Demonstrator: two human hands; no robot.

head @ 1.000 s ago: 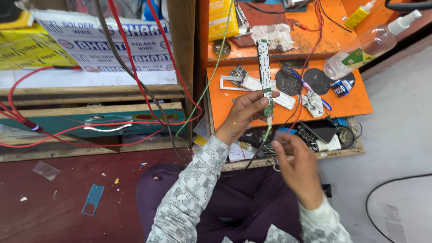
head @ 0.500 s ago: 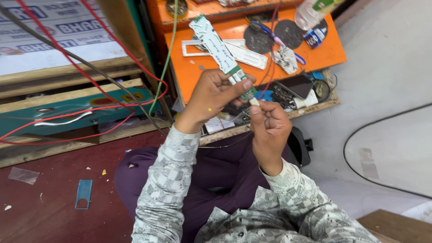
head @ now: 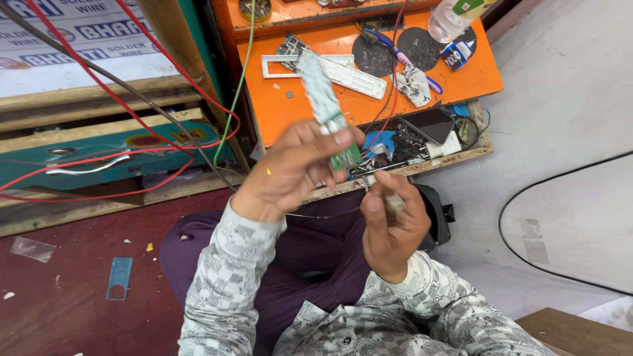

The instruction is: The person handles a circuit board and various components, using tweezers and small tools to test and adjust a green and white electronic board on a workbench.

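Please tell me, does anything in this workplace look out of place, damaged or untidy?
Yes. A blue plastic frame and a scrap of clear film lie loose on the red floor, with small crumbs nearby. Red wires hang in loops across the drawer front. The left hand holds a narrow circuit strip whose white covering looks worn.

Green-ended strip, probably white; orange table.

Two hands, one circuit strip, two dark discs (on the orange table), one phone
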